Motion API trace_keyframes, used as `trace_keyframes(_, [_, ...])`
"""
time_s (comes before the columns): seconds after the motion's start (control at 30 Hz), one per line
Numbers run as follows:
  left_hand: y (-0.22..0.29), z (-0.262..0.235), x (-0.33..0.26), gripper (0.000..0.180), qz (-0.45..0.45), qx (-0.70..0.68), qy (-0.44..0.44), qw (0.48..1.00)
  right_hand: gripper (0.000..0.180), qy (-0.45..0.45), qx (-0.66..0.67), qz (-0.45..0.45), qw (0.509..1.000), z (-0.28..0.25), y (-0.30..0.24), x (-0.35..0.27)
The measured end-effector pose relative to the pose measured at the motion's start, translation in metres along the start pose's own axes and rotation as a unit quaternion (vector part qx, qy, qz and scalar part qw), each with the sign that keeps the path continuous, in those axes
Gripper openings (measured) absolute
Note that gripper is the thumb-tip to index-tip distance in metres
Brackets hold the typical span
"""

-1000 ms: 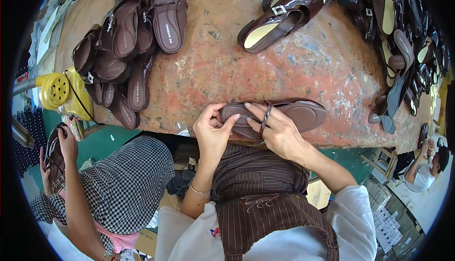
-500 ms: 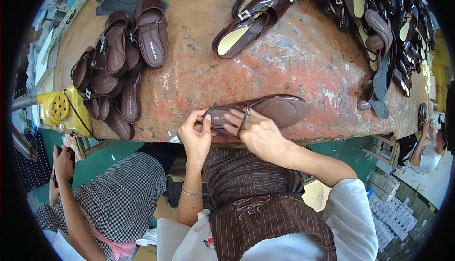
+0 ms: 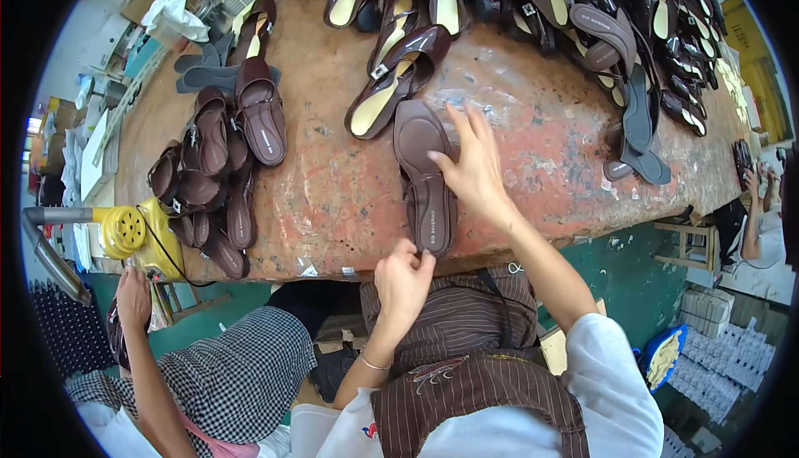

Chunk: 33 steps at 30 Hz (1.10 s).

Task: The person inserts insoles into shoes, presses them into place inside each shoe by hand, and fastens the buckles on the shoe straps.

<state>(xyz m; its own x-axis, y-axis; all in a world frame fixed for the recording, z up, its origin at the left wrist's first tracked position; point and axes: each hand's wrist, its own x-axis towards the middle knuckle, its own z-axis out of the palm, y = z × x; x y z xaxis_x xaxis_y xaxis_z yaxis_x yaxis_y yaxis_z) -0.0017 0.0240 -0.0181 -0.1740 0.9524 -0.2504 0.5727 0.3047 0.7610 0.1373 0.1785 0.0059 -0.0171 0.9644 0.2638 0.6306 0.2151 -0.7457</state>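
The left hand (image 3: 401,283), narrow and curled, met the brown shoe (image 3: 432,208) at its six-o'clock heel, perhaps steadying it; whether it gripped, I couldn't tell. The right hand (image 3: 474,167) spread wide at two o'clock, thumb by the insole (image 3: 419,140). The shoe lay insole-up on the surface (image 3: 333,217), seemingly for access. Brown shoes (image 3: 213,148) clustered at nine, apparently kept apart from the pale-lined shoe (image 3: 374,113) at eleven.

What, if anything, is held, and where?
Brown insole, pinched at its heel end by fingers of the left hand, it seems. Right hand open, thumb over the forefoot edge.
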Motion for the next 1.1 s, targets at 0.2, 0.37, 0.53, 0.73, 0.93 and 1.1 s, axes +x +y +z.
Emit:
trace_keyframes(0.2, [0.029, 0.006, -0.011, 0.019, 0.248, 0.172, 0.089, 0.949, 0.021, -0.217, -0.02, -0.046, 0.975, -0.042, -0.028, -0.016])
trace_keyframes(0.37, [0.012, 0.037, -0.01, 0.055, 0.289, 0.217, -0.048, 0.931, 0.041, -0.169, -0.127, -0.126, 0.969, -0.026, -0.018, -0.089])
trace_keyframes(0.53, [0.014, 0.044, -0.006, 0.048, 0.237, 0.213, -0.051, 0.946, 0.044, -0.15, -0.157, -0.167, 0.962, 0.017, 0.009, -0.024])
trace_keyframes(0.73, [0.012, 0.045, -0.004, 0.049, 0.243, 0.196, -0.04, 0.949, 0.053, -0.12, -0.188, -0.197, 0.955, 0.008, 0.013, -0.059])
trace_keyframes(0.93, [0.007, 0.045, -0.005, 0.046, 0.247, 0.182, -0.042, 0.951, 0.058, -0.289, -0.221, -0.052, 0.93, 0.026, -0.006, -0.014])
trace_keyframes(1.1, [0.004, 0.046, -0.002, 0.048, 0.26, 0.152, -0.022, 0.953, 0.064, -0.159, -0.218, -0.159, 0.95, 0.02, 0.011, -0.076])
